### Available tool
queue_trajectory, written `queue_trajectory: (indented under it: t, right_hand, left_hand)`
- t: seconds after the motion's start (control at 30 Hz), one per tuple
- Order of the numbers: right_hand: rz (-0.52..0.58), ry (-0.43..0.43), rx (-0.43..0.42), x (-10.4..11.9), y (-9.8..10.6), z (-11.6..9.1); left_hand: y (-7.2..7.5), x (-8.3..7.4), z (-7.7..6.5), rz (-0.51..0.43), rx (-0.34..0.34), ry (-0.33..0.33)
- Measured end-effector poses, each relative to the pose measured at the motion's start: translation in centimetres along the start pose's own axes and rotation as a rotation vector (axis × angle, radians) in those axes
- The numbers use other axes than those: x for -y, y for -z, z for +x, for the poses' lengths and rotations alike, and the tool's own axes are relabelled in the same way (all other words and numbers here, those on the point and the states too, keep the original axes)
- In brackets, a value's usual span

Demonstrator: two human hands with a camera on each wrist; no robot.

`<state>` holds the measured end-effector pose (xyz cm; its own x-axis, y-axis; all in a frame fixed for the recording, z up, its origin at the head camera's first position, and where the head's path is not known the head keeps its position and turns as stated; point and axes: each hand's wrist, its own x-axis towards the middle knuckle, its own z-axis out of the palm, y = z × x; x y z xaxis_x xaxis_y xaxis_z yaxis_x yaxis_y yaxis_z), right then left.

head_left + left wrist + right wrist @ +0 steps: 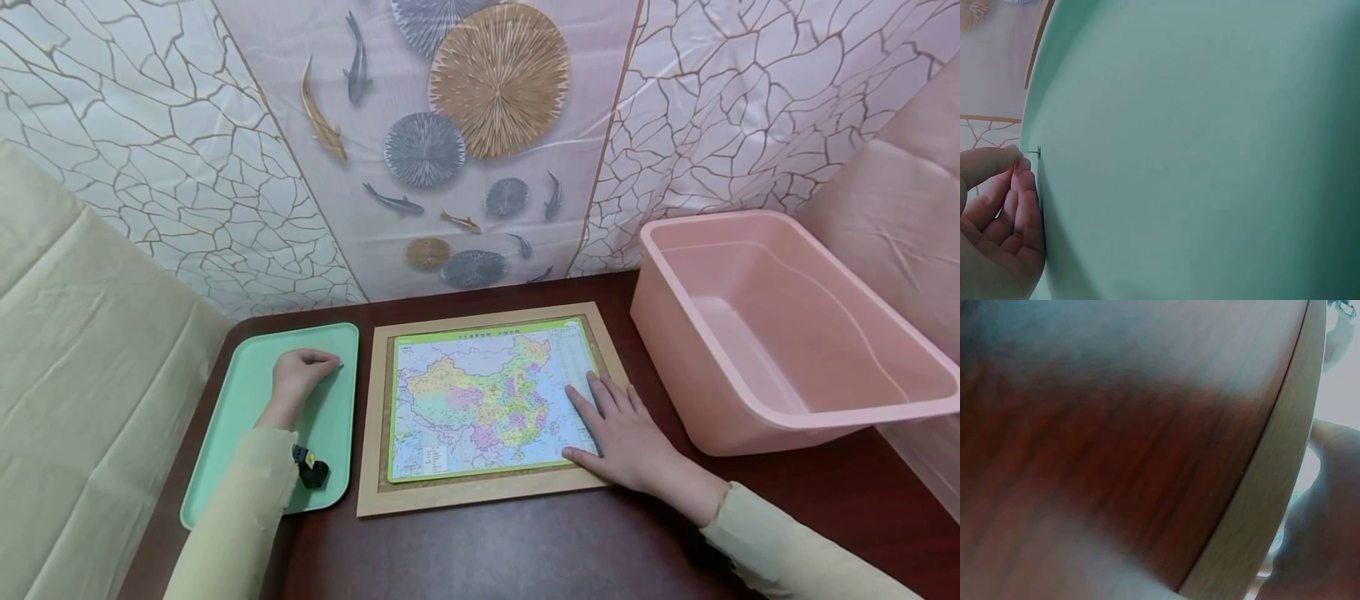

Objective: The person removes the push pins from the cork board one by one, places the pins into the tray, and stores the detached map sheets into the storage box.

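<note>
Over the far right part of a mint-green tray [255, 392], my left hand [297, 377] pinches a small thin pin [1036, 152] between thumb and fingertips. In the left wrist view the pin sticks out past the fingertips, close to the tray surface. A map of China [480, 400] with a green border lies on a wood-framed board [480, 497] to the right of the tray. My right hand [626, 437] rests with spread fingers on the map's right edge and the frame. In the right wrist view part of that hand shows beside the wooden frame edge.
A deep pink plastic tub [697, 333] stands on the dark wooden table [465, 550] at the right. A small black device [313, 473] with a yellow mark shows beside the left sleeve, over the tray. Patterned sheeting [330, 208] hangs behind the table.
</note>
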<state>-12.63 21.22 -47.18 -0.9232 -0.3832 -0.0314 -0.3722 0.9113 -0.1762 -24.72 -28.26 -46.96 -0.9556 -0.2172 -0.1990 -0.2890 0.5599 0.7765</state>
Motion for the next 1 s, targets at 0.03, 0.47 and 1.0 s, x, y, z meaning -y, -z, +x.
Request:
queue_trajectory:
  t: [0.03, 0.47, 1.0]
  right_hand:
    - [-0.001, 0.000, -0.002, 0.0, 0.0, 0.0]
    - [0.003, -0.001, -0.010, 0.0, -0.1, -0.1]
    - [0.003, 0.001, -0.008, 0.1, 0.0, 0.0]
  left_hand:
    - [0.0, 0.0, 0.0, -0.005, 0.002, 0.002]
    - [0.8, -0.9, -0.1, -0.022, 0.037, 0.014]
    - [-0.1, -2.1, 0.4, -0.067, 0.047, -0.025]
